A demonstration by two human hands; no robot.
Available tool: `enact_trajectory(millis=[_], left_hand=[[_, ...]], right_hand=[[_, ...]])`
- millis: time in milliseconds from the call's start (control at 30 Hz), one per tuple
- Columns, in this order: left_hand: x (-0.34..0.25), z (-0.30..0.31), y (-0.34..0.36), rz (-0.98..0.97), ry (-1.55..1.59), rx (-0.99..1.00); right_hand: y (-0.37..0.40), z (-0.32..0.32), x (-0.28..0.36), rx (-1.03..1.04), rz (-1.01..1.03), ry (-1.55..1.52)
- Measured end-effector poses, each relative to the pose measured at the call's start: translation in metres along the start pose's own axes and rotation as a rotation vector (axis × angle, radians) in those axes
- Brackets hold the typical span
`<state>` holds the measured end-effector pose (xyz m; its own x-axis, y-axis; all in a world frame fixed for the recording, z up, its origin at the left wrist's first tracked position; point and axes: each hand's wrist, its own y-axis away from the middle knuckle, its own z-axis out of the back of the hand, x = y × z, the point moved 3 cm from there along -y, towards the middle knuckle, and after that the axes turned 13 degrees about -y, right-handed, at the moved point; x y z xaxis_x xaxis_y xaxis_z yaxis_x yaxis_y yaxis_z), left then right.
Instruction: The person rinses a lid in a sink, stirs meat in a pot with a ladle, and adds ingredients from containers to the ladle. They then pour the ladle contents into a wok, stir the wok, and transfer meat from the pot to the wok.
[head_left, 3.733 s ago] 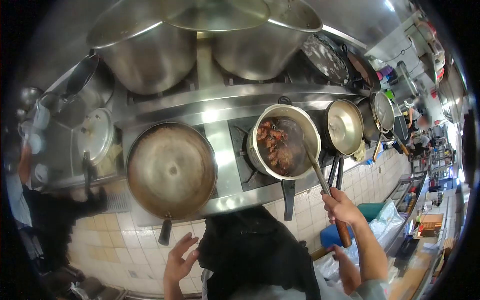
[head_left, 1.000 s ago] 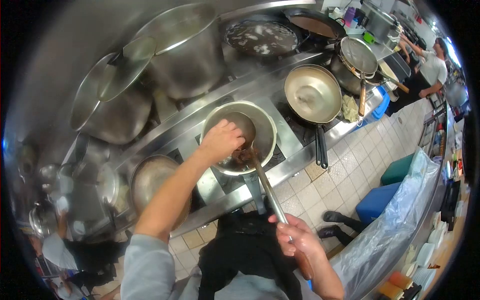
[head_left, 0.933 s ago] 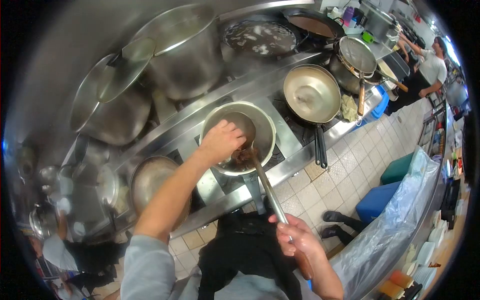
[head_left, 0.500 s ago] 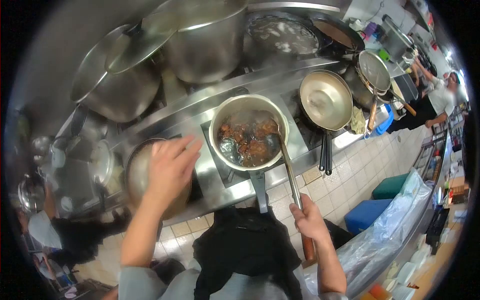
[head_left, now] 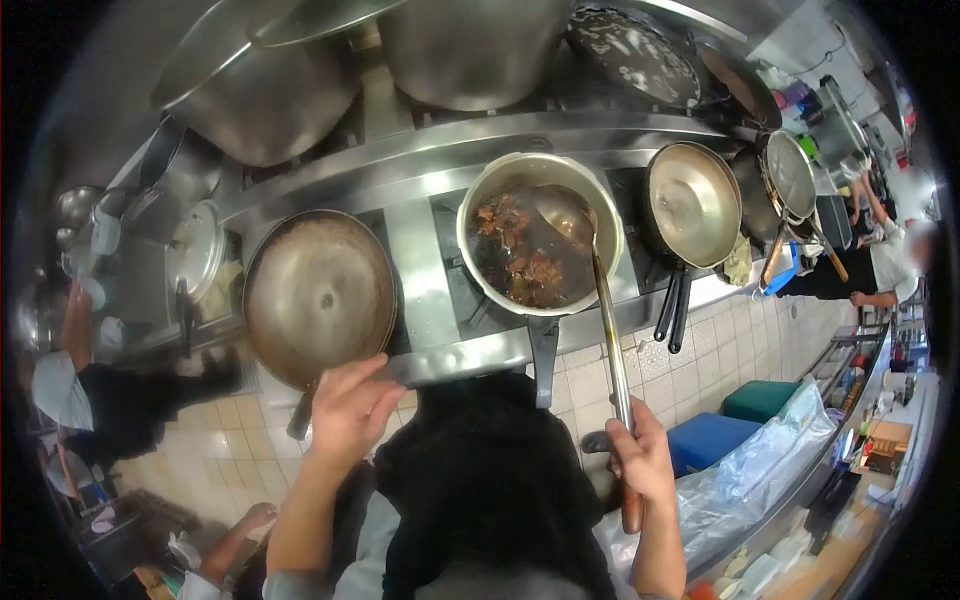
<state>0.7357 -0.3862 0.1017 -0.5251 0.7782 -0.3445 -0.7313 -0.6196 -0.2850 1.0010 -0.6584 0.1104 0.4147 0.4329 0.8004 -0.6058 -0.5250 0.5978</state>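
My right hand (head_left: 643, 450) is closed around the long metal shaft of a ladle (head_left: 613, 345) with a wooden grip end. The ladle's bowl sits in a deep metal pot (head_left: 468, 270), at the right side of dark liquid with brown chunks (head_left: 533, 275). The pot's grey handle (head_left: 543, 360) points toward me. My left hand (head_left: 350, 408) holds nothing, its fingers loosely stretched at the near rim of a wide frying pan (head_left: 320, 295). That pan's dark handle (head_left: 300, 416) shows just left of the hand.
Large stockpots (head_left: 475, 50) stand along the back. To the right are a pale pan with black handles (head_left: 695, 205) and a strainer (head_left: 790, 172). A blue bin (head_left: 708, 443) stands on the tiled floor. One person (head_left: 890, 260) is at far right, another (head_left: 110, 400) at left.
My left hand has moved from over the frying pan toward me, down to its near rim. The ladle's bowl now shows in the liquid. My view has shifted, so the stove sits further right.
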Motion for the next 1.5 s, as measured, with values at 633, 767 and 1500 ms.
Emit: enact_trajectory(millis=[633, 767, 1500], left_hand=[[-0.024, -0.022, -0.027, 0.228, 0.441, -0.022], [-0.089, -0.086, -0.051, 0.278, 0.996, 0.586], [-0.131, -0.080, -0.109, -0.201, 1.031, 0.674]], right_hand=[[-0.003, -0.009, -0.002, 0.152, -0.148, -0.558], [-0.004, -0.005, -0.011, 0.305, -0.149, -0.819], [0.003, -0.033, 0.117, 0.133, 0.327, 0.662]])
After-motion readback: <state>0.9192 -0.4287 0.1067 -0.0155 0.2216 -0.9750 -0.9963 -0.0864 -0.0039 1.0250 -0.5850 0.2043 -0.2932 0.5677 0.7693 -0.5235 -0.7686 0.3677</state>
